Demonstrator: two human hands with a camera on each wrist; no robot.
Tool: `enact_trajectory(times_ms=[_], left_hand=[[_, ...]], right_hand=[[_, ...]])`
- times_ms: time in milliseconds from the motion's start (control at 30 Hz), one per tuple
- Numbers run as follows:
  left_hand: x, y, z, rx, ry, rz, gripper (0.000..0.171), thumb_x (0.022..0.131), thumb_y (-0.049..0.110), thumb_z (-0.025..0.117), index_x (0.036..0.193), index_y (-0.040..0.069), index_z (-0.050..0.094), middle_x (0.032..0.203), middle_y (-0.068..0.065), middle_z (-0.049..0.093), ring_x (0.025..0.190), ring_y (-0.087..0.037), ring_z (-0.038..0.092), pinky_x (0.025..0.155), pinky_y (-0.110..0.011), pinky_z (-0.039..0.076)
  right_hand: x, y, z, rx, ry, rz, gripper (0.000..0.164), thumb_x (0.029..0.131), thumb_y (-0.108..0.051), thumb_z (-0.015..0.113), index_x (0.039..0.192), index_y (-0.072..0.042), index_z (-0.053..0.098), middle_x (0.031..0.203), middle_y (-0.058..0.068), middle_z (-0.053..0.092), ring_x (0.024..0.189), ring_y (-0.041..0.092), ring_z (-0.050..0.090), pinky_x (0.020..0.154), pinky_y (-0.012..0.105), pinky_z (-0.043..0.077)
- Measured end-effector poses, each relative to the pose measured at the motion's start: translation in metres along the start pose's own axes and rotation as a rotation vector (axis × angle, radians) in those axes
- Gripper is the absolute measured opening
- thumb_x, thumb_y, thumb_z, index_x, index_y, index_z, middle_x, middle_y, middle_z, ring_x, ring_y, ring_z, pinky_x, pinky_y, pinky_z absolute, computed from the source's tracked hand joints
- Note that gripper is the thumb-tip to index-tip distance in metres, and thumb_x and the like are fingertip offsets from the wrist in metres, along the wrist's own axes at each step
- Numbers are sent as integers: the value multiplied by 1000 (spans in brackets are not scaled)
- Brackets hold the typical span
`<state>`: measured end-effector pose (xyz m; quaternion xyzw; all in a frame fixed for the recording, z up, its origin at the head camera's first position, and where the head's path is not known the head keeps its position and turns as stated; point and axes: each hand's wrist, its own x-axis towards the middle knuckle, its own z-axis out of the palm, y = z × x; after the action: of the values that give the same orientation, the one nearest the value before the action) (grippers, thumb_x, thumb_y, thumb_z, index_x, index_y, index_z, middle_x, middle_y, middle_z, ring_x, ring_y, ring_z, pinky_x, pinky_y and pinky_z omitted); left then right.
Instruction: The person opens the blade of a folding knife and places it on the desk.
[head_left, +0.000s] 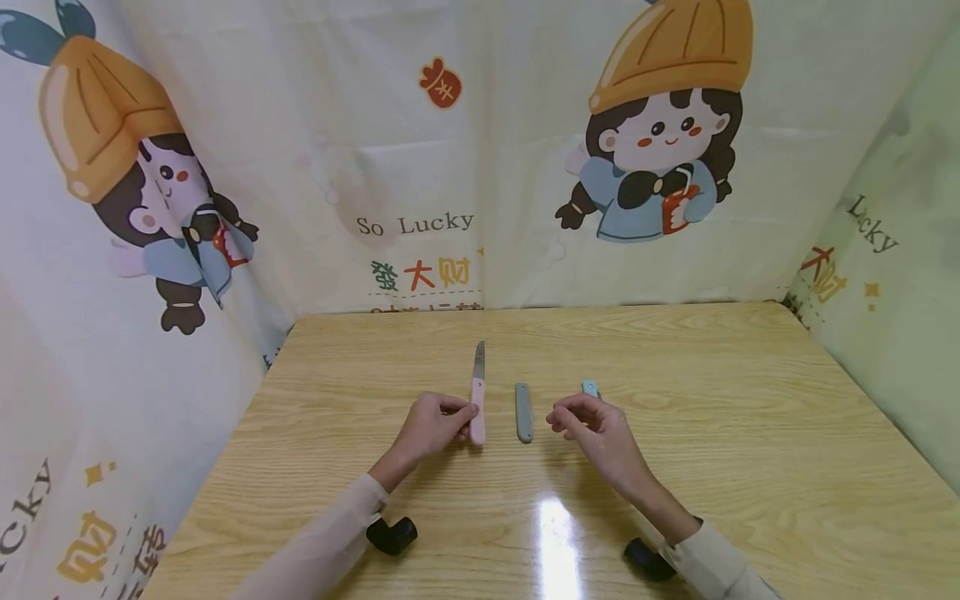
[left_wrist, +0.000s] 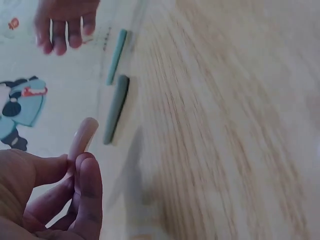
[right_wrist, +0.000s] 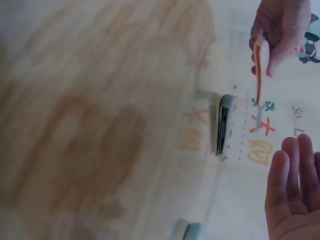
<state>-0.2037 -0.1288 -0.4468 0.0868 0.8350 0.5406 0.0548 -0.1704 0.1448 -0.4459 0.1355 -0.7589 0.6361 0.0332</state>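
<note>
My left hand [head_left: 433, 427] pinches a pink folding knife [head_left: 478, 404] by its handle, between thumb and fingers. The knife's blade is unfolded and points away from me, with the handle raised above the table in the right wrist view. To its right lies a grey folding knife [head_left: 523, 414], folded, its slot visible in the right wrist view [right_wrist: 225, 125]. My right hand [head_left: 600, 429] hovers just right of the grey knife, fingers extended and holding nothing. Beyond that hand lies a light-blue folding knife [head_left: 590, 388], partly hidden in the head view; the left wrist view shows its handle.
The wooden table [head_left: 712, 375] carries all of this. A cream curtain [head_left: 525, 167] with cartoon figures and lettering hangs along its back and sides. Black straps with small black devices [head_left: 393, 535] sit at both wrists.
</note>
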Motion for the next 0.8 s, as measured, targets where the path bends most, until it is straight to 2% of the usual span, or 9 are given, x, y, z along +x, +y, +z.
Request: enact_trajectory(times_ms=[100,233,500,700,800], left_hand=[[4,-4,-1,-2,-2,-32,19,100,9,67,100,-6,77,74,-7,71,65,-16,66,61,-35,58],[7,-9,-1,37,-1,-42,18,99,9,68,96,-5,78,71,-5,69,62,-14,65,59,-32,57],[12,-17,-3,121,40,-81,17,98,11,70,95,-2,79,68,-3,69,61,-12,64,55,-24,53],[14,-19,-1,191,99,-56,16,95,13,73,97,-2,79,70,-1,71,60,-10,64,53,-25,50],[14,-19,1,219,125,-36,16,94,13,74,97,-1,79,72,0,71,61,-9,65,54,-27,51]], right_hand=[[-2,-1,-1,-76,-11,-14,17,102,-16,65,107,-1,70,99,7,73,92,22,68,78,30,56],[-3,-2,-2,-132,-17,-13,14,101,-17,66,107,-5,71,101,5,74,94,21,68,79,29,55],[-3,-4,-1,-93,-53,24,17,101,-14,66,110,0,68,103,8,74,98,27,69,81,29,54],[-3,-4,-2,-37,-100,100,24,103,-13,63,117,7,62,103,11,73,98,38,68,81,32,55],[-3,-3,-2,-28,-118,121,26,103,-13,61,119,7,60,103,11,72,99,39,67,84,36,55]])
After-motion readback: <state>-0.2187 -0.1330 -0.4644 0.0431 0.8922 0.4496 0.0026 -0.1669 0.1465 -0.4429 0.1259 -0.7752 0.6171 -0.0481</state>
